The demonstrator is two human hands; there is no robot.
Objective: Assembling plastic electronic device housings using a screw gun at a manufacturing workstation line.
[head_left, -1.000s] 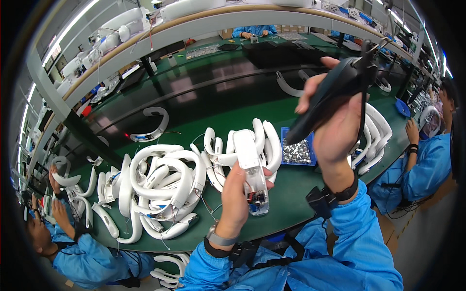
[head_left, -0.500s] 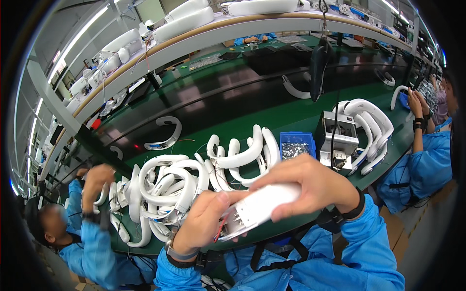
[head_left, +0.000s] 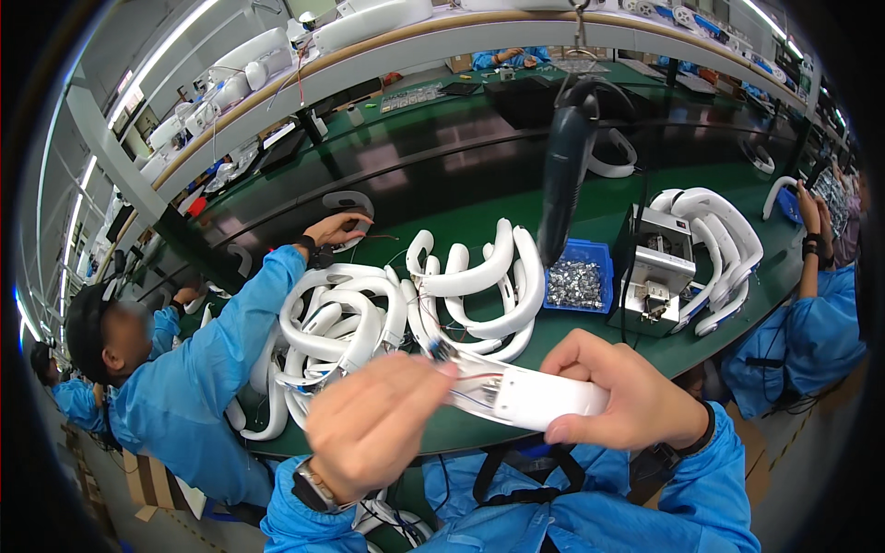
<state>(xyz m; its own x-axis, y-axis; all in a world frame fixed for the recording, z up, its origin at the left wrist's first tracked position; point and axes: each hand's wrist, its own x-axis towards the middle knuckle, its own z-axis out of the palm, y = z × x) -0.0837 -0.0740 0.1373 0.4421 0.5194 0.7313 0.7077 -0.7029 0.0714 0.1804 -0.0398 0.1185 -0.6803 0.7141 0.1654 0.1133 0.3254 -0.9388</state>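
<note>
A white curved housing with an open end is held by my right hand, fingers on top and thumb along the lower side. Thin red and dark wires run out of its exposed inside. At that open end my left hand is closed in a pinch on the wires; a small dark part shows blurred at the fingertips. Just beyond are piles of white U-shaped neckbands. More of them stand behind the housing.
A blue bin of small metal parts stands beyond my right hand, beside a metal box device. A dark power screwdriver hangs over the bench. A co-worker's arm reaches across on the left; another person works at the right.
My left hand has come off the housing's side and now pinches at its wires. The housing has turned, its open end facing left. The left co-worker has reached out to a neckband farther back.
</note>
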